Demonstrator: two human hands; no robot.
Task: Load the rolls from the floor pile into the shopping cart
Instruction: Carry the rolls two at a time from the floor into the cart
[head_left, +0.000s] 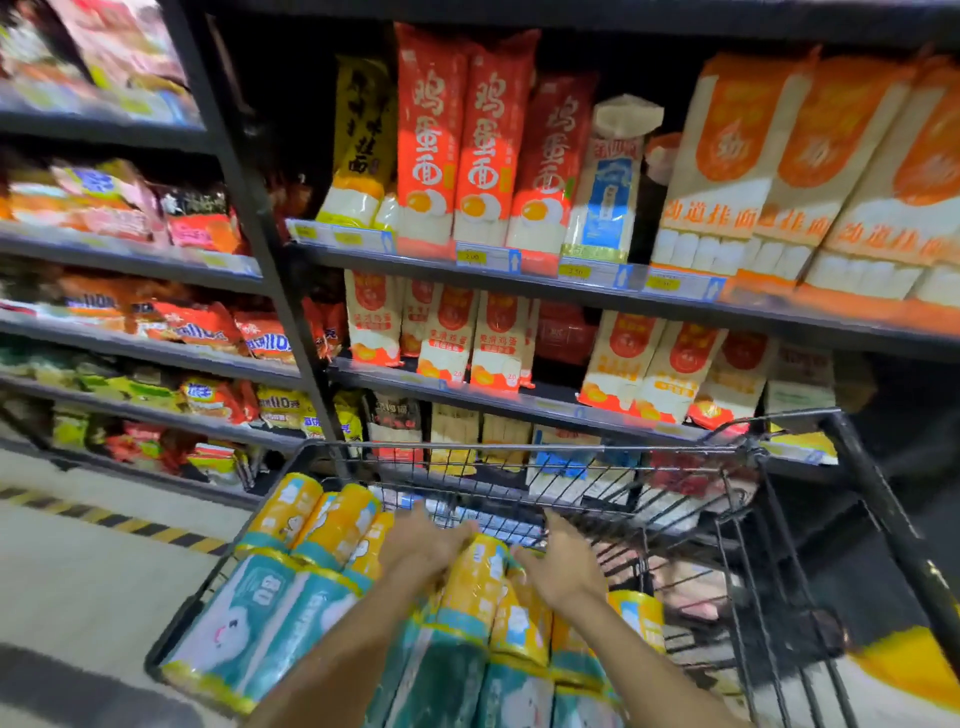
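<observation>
Dark shelves (540, 285) of noodle packets (483, 145), pale, perhaps tiled floor (78, 587).

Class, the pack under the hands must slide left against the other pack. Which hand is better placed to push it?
Probably right: the right hand rests on the held pack's right side; the left hand sits between it and the left pack.

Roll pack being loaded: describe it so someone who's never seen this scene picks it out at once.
Find the black wire shopping cart before the noodle shelves. Yellow-and-teal plastic-wrapped roll packs lie in it; take the middle pack. Unlike the left-side pack, it sits between the left hand and right hand, both touching it.
</observation>
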